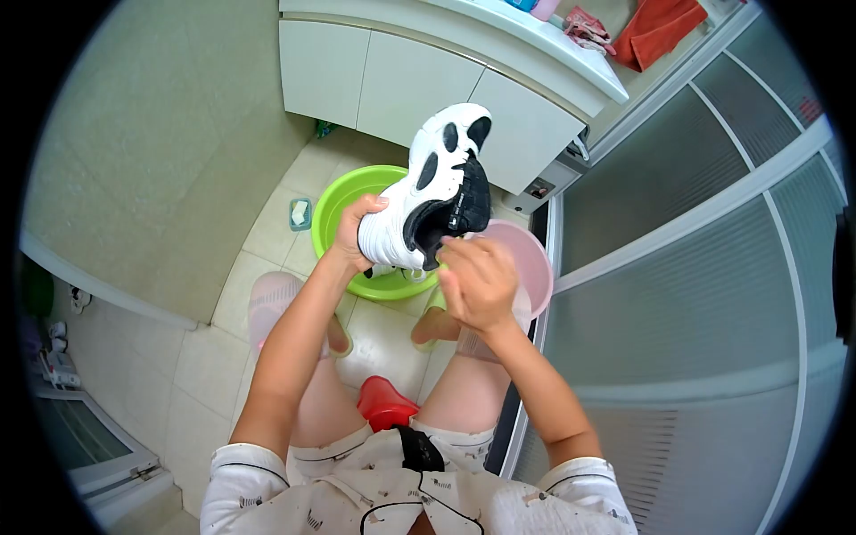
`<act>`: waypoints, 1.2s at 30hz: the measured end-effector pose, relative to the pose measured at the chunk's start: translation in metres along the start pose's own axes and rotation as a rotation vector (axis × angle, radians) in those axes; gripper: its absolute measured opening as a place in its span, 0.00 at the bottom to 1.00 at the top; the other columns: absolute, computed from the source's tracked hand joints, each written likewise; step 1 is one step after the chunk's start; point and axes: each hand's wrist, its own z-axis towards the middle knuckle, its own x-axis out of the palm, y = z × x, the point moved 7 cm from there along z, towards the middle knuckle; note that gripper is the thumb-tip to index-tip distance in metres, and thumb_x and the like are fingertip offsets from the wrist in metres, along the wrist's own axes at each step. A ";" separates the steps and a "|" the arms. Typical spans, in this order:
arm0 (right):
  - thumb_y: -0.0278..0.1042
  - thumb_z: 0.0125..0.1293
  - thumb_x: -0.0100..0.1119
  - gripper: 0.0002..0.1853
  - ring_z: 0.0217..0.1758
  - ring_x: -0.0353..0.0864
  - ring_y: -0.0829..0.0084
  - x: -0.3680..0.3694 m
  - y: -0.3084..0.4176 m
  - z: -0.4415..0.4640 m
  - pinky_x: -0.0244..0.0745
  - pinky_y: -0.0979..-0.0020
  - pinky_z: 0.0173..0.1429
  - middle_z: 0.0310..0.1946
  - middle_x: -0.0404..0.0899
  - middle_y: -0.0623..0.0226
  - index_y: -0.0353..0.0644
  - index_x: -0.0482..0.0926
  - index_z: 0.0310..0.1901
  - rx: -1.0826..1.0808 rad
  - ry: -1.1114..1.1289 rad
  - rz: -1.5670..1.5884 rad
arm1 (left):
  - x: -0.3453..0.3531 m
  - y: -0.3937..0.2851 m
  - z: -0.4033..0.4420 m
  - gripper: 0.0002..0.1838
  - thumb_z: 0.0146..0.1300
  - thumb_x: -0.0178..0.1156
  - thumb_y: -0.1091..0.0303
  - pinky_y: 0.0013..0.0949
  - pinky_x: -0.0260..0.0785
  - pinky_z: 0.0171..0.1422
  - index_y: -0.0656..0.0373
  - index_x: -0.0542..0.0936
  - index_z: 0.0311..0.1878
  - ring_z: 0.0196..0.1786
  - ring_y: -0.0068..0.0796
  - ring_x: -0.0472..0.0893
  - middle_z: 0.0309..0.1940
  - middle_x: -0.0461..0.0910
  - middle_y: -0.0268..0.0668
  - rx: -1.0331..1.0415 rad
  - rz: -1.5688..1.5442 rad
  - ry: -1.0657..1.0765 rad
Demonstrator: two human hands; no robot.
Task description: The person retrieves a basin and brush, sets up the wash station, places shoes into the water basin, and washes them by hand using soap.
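A white sneaker with black patches (392,234) is held up above a green basin, its toe pointing away and its dark opening facing right. My left hand (355,230) grips the heel end from the left, thumb on top. At the shoe's opening, my right hand (480,281) has its fingers curled together by the collar; whether they pinch anything is hidden. Inside the green basin (332,207), partly covered by the shoe, lie laces and part of another dark-and-white item. A pink basin (532,259) stands just right of it, partly behind my right hand.
A soap dish (300,215) sits on the tiled floor left of the basins. A red stool (383,401) is between my legs. White cabinets (410,80) stand ahead, with a red cloth (658,34) at upper right. Glass sliding doors (678,294) line the right.
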 end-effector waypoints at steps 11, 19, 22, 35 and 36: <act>0.21 0.56 0.65 0.40 0.65 0.71 0.40 0.048 -0.089 0.034 0.72 0.54 0.64 0.66 0.65 0.40 0.32 0.59 0.71 0.473 0.006 -0.048 | 0.002 0.009 -0.001 0.40 0.56 0.57 0.62 0.43 0.74 0.65 0.68 0.62 0.72 0.57 0.42 0.82 0.62 0.76 0.51 -0.045 0.001 0.026; 0.33 0.72 0.51 0.11 0.35 0.82 0.39 0.050 -0.109 0.040 0.78 0.47 0.43 0.27 0.81 0.42 0.32 0.73 0.36 0.604 0.224 -0.229 | -0.012 0.014 0.003 0.40 0.57 0.58 0.61 0.42 0.73 0.67 0.68 0.62 0.73 0.60 0.42 0.81 0.63 0.75 0.51 -0.090 0.000 0.011; 0.35 0.75 0.48 0.15 0.42 0.83 0.38 0.046 -0.096 0.027 0.77 0.48 0.50 0.33 0.82 0.38 0.28 0.77 0.42 0.770 0.284 -0.130 | -0.003 0.009 0.003 0.42 0.56 0.58 0.61 0.41 0.69 0.71 0.68 0.60 0.75 0.65 0.42 0.77 0.66 0.72 0.51 0.017 0.069 0.000; 0.41 0.73 0.52 0.41 0.81 0.39 0.36 0.075 -0.103 0.053 0.39 0.43 0.80 0.77 0.37 0.31 0.26 0.44 0.75 0.630 -0.005 -0.058 | 0.007 0.013 0.005 0.41 0.52 0.61 0.76 0.32 0.65 0.69 0.68 0.65 0.74 0.64 0.29 0.74 0.67 0.72 0.46 0.223 0.532 -0.116; 0.41 0.73 0.52 0.41 0.80 0.39 0.35 0.073 -0.111 0.057 0.40 0.45 0.80 0.76 0.37 0.29 0.25 0.44 0.75 0.642 -0.106 0.035 | 0.013 0.011 0.003 0.41 0.52 0.61 0.77 0.32 0.64 0.69 0.68 0.65 0.73 0.64 0.28 0.74 0.67 0.72 0.45 0.206 0.537 -0.121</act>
